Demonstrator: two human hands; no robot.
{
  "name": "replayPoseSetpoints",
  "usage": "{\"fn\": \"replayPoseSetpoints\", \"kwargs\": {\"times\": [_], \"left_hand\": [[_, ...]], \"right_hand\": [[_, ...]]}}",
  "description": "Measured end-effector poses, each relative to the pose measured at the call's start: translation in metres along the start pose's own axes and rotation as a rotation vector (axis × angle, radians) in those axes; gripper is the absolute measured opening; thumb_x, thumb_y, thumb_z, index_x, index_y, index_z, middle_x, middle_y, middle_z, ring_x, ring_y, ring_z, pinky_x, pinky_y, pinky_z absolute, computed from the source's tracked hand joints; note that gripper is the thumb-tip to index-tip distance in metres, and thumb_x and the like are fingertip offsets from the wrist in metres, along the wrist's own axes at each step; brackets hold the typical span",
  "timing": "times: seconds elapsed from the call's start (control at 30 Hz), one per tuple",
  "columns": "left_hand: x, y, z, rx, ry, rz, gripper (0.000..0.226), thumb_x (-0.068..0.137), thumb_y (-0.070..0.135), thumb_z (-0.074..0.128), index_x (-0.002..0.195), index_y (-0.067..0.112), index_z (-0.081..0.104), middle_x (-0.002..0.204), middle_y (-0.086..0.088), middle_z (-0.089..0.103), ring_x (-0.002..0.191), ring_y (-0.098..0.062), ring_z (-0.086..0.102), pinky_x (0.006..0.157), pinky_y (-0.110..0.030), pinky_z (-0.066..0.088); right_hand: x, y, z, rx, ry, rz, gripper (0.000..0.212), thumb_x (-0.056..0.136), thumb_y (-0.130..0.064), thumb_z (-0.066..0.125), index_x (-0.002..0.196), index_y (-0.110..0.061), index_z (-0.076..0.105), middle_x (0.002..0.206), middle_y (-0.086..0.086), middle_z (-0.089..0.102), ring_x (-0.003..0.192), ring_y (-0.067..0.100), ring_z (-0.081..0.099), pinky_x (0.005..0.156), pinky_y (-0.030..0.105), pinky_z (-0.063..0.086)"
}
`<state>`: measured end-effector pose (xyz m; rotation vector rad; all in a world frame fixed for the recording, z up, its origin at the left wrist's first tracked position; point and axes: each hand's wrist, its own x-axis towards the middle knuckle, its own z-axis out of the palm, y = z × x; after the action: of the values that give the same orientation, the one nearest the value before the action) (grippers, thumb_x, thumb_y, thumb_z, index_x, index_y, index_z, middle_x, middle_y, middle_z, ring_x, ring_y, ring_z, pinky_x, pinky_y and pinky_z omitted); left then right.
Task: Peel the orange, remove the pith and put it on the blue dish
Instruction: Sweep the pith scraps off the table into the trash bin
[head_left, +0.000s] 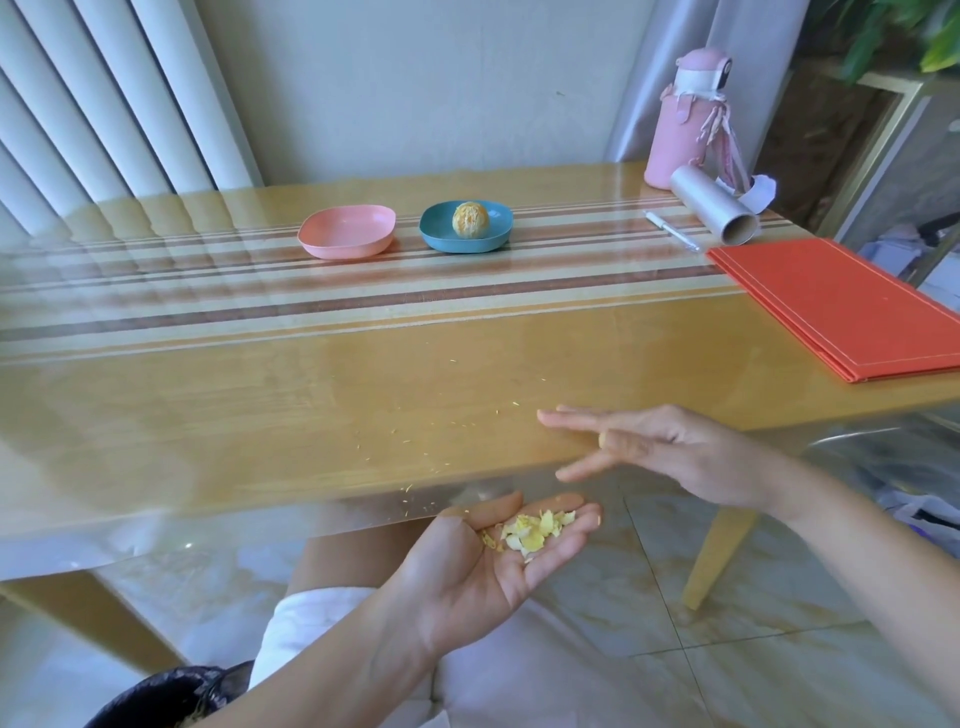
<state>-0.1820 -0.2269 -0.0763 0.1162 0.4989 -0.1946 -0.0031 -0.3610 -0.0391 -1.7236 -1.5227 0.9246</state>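
Left hand (467, 571) cups pith scraps (535, 532); right hand (649, 447) flat, empty; orange (470, 219) on blue dish (436, 235).

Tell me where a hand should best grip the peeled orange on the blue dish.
Probably from above, pinching opposite sides of the peeled orange: it sits round and exposed in the blue dish, whose raised rim hinders a low sideways approach.

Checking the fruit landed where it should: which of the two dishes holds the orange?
The blue dish, right of the pink dish, holds the peeled orange; the pink one shows nothing inside.
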Motion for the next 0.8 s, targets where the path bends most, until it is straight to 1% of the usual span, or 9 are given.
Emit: {"fn": "replayPoseSetpoints", "kwargs": {"times": [0.1,0.17,0.27,0.37,0.43,0.57,0.67,0.73,0.8], "left_hand": [[-0.003,0.002,-0.002,0.026,0.01,-0.001,0.043,0.084,0.004,0.045,0.114,-0.026,0.055,0.124,-0.04,0.054,0.099,-0.051,0.063,0.082,-0.059,0.047],[-0.004,0.003,-0.003,0.039,0.017,-0.012,0.044,0.083,0.004,0.045,0.113,-0.026,0.055,0.122,-0.041,0.055,0.091,-0.053,0.066,0.081,-0.059,0.047],[-0.006,0.004,-0.005,0.057,0.024,-0.031,0.044,0.084,0.004,0.044,0.114,-0.026,0.054,0.123,-0.04,0.055,0.09,-0.052,0.066,0.081,-0.057,0.048],[-0.009,0.006,-0.005,0.077,0.022,-0.033,0.045,0.085,0.005,0.044,0.116,-0.026,0.053,0.124,-0.039,0.055,0.092,-0.052,0.066,0.083,-0.055,0.048],[-0.01,0.008,-0.005,0.087,0.022,-0.023,0.045,0.085,0.005,0.044,0.115,-0.027,0.053,0.123,-0.04,0.055,0.091,-0.052,0.066,0.082,-0.054,0.048],[-0.011,0.008,-0.006,0.075,0.016,-0.006,0.043,0.086,0.005,0.045,0.114,-0.027,0.054,0.119,-0.041,0.056,0.088,-0.054,0.066,0.079,-0.055,0.05],[-0.011,0.007,-0.008,0.075,0.024,0.002,0.042,0.087,0.005,0.044,0.114,-0.025,0.055,0.118,-0.041,0.057,0.087,-0.054,0.066,0.079,-0.056,0.05],[-0.011,0.007,-0.009,0.089,0.031,-0.006,0.044,0.087,0.006,0.043,0.116,-0.026,0.053,0.121,-0.041,0.056,0.09,-0.052,0.066,0.081,-0.054,0.05],[-0.012,0.007,-0.01,0.077,0.03,-0.01,0.045,0.086,0.005,0.043,0.117,-0.026,0.053,0.123,-0.04,0.055,0.092,-0.052,0.066,0.082,-0.054,0.049]], "right_hand": [[0.014,0.003,-0.008,-0.085,0.191,0.113,0.051,0.091,-0.057,0.035,0.134,-0.036,0.053,0.149,-0.031,0.03,0.138,-0.013,0.02,0.118,0.028,0.016],[0.031,0.008,-0.015,-0.241,0.312,0.217,0.064,0.089,-0.06,0.031,0.148,-0.035,0.03,0.156,-0.024,0.017,0.14,-0.012,0.011,0.12,0.027,0.009],[0.055,0.016,-0.025,-0.57,0.24,0.353,0.071,0.094,-0.061,0.017,0.154,-0.027,0.0,0.16,-0.013,-0.008,0.145,0.0,-0.005,0.115,0.022,-0.003],[0.072,0.016,-0.021,-0.754,0.053,0.274,0.067,0.091,-0.063,0.004,0.15,-0.034,-0.01,0.156,-0.016,-0.019,0.145,0.004,-0.015,0.118,0.028,-0.009],[0.072,0.009,-0.008,-0.777,-0.043,0.152,0.065,0.089,-0.064,0.0,0.148,-0.039,-0.011,0.154,-0.023,-0.02,0.143,-0.002,-0.018,0.121,0.03,-0.007],[0.051,-0.013,0.029,-0.68,-0.175,-0.082,0.06,0.094,-0.06,0.007,0.149,-0.04,0.001,0.154,-0.029,-0.008,0.139,-0.013,-0.014,0.118,0.019,-0.008],[0.032,-0.029,0.039,-0.187,-0.254,-0.033,0.051,0.097,-0.051,0.022,0.147,-0.039,0.027,0.151,-0.032,0.019,0.139,-0.016,0.005,0.114,0.01,0.002],[0.032,-0.029,0.033,0.036,-0.139,-0.005,0.048,0.098,-0.05,0.026,0.144,-0.039,0.037,0.149,-0.03,0.031,0.14,-0.012,0.018,0.116,0.015,0.011],[0.042,-0.019,0.018,-0.066,0.064,0.028,0.05,0.098,-0.055,0.022,0.144,-0.042,0.033,0.152,-0.03,0.024,0.141,-0.012,0.014,0.119,0.02,0.011]]}}
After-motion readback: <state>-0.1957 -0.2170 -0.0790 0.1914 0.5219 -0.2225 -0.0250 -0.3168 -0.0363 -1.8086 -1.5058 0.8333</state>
